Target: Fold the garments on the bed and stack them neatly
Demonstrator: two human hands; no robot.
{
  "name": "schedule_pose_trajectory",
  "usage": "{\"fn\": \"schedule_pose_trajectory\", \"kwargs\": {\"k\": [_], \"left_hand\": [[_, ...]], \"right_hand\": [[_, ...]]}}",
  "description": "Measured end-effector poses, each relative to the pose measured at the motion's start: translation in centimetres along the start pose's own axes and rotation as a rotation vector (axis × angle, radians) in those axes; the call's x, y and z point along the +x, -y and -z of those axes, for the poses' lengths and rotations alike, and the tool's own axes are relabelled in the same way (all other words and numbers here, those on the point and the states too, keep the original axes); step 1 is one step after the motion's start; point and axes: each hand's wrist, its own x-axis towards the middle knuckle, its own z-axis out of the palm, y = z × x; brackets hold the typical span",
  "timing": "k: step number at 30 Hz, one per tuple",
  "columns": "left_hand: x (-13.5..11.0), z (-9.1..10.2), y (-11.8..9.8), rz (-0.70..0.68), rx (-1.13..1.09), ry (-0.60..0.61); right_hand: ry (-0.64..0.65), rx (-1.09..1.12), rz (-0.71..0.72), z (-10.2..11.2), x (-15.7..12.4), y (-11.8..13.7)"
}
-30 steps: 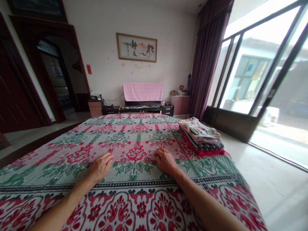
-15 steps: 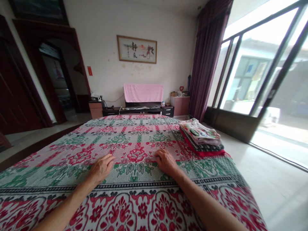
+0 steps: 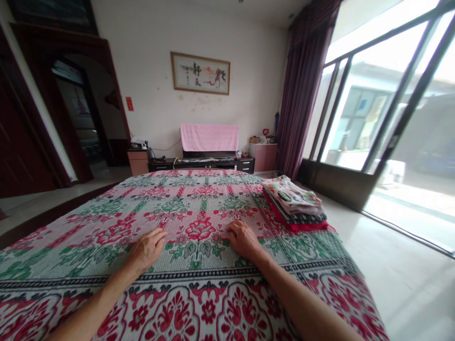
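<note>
Both of my hands rest palm down on a bed covered by a floral bedspread [image 3: 106, 222] in red, green and white. My left hand [image 3: 146, 250] lies flat with its fingers together and stretched forward, holding nothing. About a hand's width to its right, my right hand [image 3: 242, 238] lies on the cloth with its fingers slightly curled and nothing in it. A stack of folded clothes [image 3: 293, 203] sits near the bed's right edge, beyond my right hand.
Past the bed's far end stands a low dark TV cabinet [image 3: 202, 163] with a pink cloth [image 3: 209, 137] draped over the screen. Large glass sliding doors [image 3: 384, 118] and a purple curtain [image 3: 302, 90] fill the right. A dark wooden doorway [image 3: 74, 113] is on the left.
Only the view has shifted slightly; both hands stay in place on the bedspread.
</note>
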Motion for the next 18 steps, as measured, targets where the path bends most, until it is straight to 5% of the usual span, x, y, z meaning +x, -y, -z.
{"fn": "schedule_pose_trajectory", "kwargs": {"k": [18], "left_hand": [[-0.03,-0.05,0.17,0.023,0.011,-0.002]], "right_hand": [[-0.012,0.007,0.014,-0.38,-0.08,-0.49]]}}
